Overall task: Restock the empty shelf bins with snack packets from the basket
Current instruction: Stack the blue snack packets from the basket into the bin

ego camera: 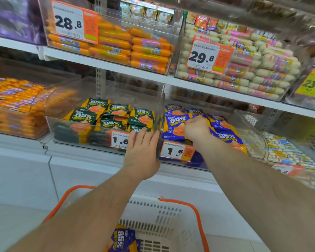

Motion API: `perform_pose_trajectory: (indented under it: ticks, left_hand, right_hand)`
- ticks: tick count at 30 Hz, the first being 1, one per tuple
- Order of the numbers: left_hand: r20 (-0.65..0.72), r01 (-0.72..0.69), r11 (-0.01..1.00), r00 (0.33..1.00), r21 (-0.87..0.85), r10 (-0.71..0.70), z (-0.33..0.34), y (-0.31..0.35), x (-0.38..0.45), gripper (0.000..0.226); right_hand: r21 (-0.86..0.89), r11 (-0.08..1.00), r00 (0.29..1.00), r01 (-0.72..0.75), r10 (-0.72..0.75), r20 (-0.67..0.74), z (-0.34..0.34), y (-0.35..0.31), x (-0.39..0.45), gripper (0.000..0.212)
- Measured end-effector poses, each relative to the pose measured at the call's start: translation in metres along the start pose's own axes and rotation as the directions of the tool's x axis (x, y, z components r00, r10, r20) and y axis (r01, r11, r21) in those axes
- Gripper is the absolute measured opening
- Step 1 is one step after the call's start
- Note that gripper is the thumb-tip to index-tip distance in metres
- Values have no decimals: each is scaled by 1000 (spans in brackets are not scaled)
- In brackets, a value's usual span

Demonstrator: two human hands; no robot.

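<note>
While the left hand lies flat with straight fingers against the front of the clear plastic shelf bins, the right hand is curled over a blue snack packet inside the right-hand clear bin at centre frame.

Whether the right hand's fingers actually pinch that blue packet cannot be told, since they are hidden under the knuckles; the hand rests on the pile of blue packets filling that bin. Just left of it, the neighbouring clear bin holds green snack packets, and the left hand's fingertips reach its front edge near a white and orange price label. At the bottom of the frame, a cream plastic basket with orange handles holds more blue packets.
</note>
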State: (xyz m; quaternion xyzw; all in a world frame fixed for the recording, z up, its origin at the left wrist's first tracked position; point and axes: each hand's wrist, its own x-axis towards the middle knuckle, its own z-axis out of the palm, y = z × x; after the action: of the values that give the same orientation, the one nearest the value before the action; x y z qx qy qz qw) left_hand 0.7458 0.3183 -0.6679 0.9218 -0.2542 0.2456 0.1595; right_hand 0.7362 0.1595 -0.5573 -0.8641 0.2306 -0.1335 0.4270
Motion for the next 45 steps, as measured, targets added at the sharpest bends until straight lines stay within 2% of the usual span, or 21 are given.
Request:
perform_pose_trajectory:
  ticks: [2,6,14,16,17,18,20,21,22,23,24,25,27,28,29,30,32,35,37,41,45]
  left_hand:
    - [-23,-8,999,1000,34,9,1,-1,-1,85]
    - [13,32,999,999,-23,-32,-1,3,0,83]
    - [48,45,999,998,-20,-44,-3,5,1,84]
    - [42,61,997,997,-41,-59,0,7,-2,91]
    - [-12,71,996,997,-59,-72,4,7,-8,95]
    - [-92,76,993,992,-90,-85,10,6,-18,97]
    - [-214,63,985,972,-163,-98,28,-1,-49,90]
    - [-197,75,979,974,-188,-112,39,-7,-69,84]
    - [-117,108,972,984,-209,-134,48,-14,-89,77]
    - [24,166,958,986,-233,-165,56,-22,-105,70]
    - [222,257,931,954,-261,-202,66,-31,-120,62]
    - [441,381,883,866,-275,-236,72,-39,-132,53]
    - [775,595,773,588,-220,-232,81,-54,-151,25]
    - [852,624,762,483,-174,-201,86,-59,-160,11]
    - [890,627,767,417,-136,-182,90,-65,-168,7]
    - [907,632,769,375,-99,-191,93,-69,-175,9]
    - [908,676,733,349,-73,-232,101,-76,-186,19]
    - [901,747,663,322,-53,-291,110,-79,-193,25]
    - [897,774,632,306,-40,-318,118,-80,-196,27]
    - [882,801,599,301,-26,-364,130,-80,-199,25]
    - [871,834,551,289,-25,-398,138,-80,-201,24]
  right_hand:
    - [-145,989,1000,21,-20,10,8,1,4,27]
    - [-348,936,995,-51,18,-97,18,7,11,22]
    - [-323,946,998,-17,-4,-65,20,18,14,14]
    - [-374,927,978,28,-103,-183,23,23,11,9]
    - [-398,911,932,104,-229,-282,26,26,4,12]
    - [-396,886,837,241,-397,-378,31,29,-4,16]
    - [-348,771,596,533,-634,-492,47,39,-30,20]
    - [-307,726,542,615,-672,-505,61,46,-44,20]
    - [-259,710,541,655,-680,-496,79,59,-53,19]
    - [-198,721,584,664,-666,-464,97,73,-62,18]
    - [-127,760,665,638,-626,-407,116,89,-71,17]
    - [-72,820,768,568,-560,-311,133,105,-80,17]
    - [-25,949,947,315,-316,-50,165,143,-95,18]
    - [-30,985,984,170,-168,59,179,164,-100,18]
    - [-56,998,989,41,-33,142,192,186,-105,18]
    - [-103,992,972,-77,98,213,204,207,-110,15]
    - [-206,943,889,-261,318,329,221,240,-122,13]
    - [-291,865,779,-409,497,383,236,275,-137,15]
    - [-314,850,725,-424,526,445,246,288,-142,5]
    - [-276,850,667,-449,525,529,266,301,-141,8]
    - [-224,829,649,-512,545,531,280,304,-140,37]
